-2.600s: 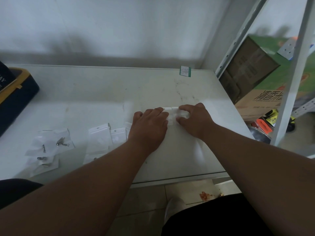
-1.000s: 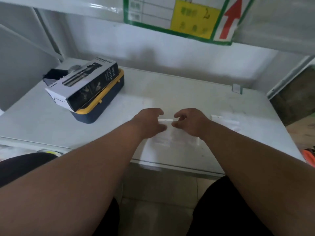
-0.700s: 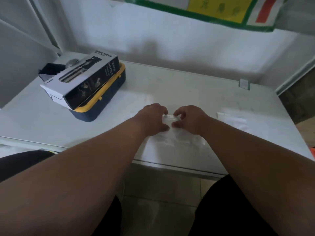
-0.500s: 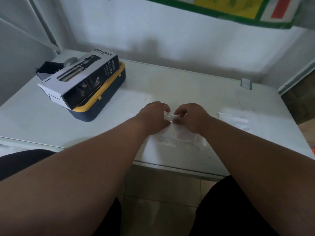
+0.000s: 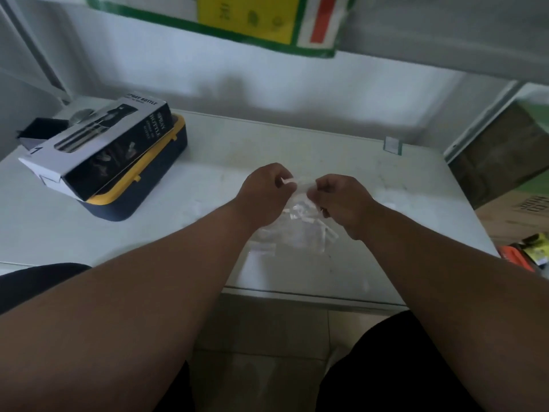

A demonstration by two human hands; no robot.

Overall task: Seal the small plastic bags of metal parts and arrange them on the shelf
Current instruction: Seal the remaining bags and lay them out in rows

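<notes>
Head view: left hand and right hand raised just above the shelf, both pinching the top edge of one small clear bag, L at its left end, R at its right. Fingers closed narrow on the strip. Contents of held bag too blurred to tell. Directly below the grip, more clear bags lie in a loose heap on the shelf surface, near front edge. Well left of the grip: a black box marked "SPRAY BOTTLE", tilted, resting on a navy case w/ yellow rim. Far right of the grip: cardboard boxes, off the shelf.
</notes>
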